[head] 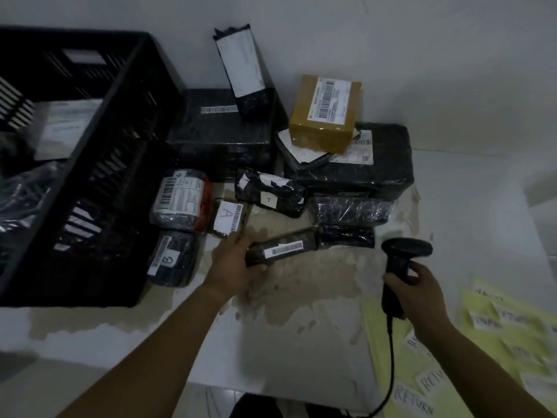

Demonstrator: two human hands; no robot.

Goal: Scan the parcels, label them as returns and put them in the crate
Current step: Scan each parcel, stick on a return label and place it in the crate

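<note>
A person's left grip [233, 263] curled around one end of a slim black parcel [283, 248], turning its barcode strip up toward the corded scanner [405, 251], which the right grip [420, 285] clasped by the handle nearby. The black crate [99, 182] stood at left on the table [301, 333], some parcels inside. Handwritten RETURN labels [414, 398] lay at right, apparently kept within reach for tagging.
</note>
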